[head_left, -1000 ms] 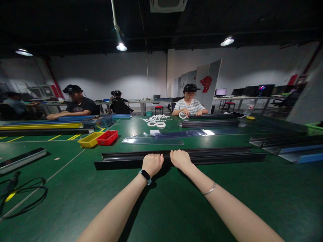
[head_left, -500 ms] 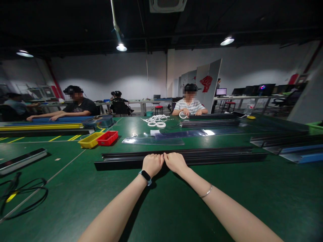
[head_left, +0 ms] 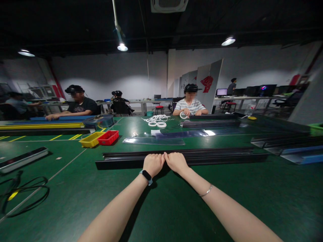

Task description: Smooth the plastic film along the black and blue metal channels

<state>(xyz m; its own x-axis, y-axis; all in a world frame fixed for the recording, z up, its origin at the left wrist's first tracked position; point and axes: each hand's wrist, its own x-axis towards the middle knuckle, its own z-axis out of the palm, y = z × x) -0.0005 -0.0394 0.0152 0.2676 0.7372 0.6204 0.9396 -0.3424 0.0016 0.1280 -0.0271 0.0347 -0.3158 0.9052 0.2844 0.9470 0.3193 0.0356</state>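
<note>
A long black channel-shaped profile (head_left: 222, 158) lies crosswise on the green table in front of me. My left hand (head_left: 153, 164) is closed over its near wall, left of the middle, with the fingers curled out of sight into the channel. Right beside it, my right hand (head_left: 176, 162) grips the same wall, and the two hands touch at the thumb side. Clear plastic strips (head_left: 153, 141) lie just beyond the profile.
Yellow (head_left: 91, 140) and red (head_left: 108, 137) bins stand beyond the profile's left end. Black cables (head_left: 27, 198) and a bar (head_left: 24, 159) lie at left, more profiles (head_left: 290, 149) at right. Across the table a co-worker (head_left: 190, 106) sits near white tape rolls (head_left: 161, 124).
My hands keep their hold on the profile. At the left, a co-worker's outstretched hand has drawn back to the right. A person at the back right has come more into view.
</note>
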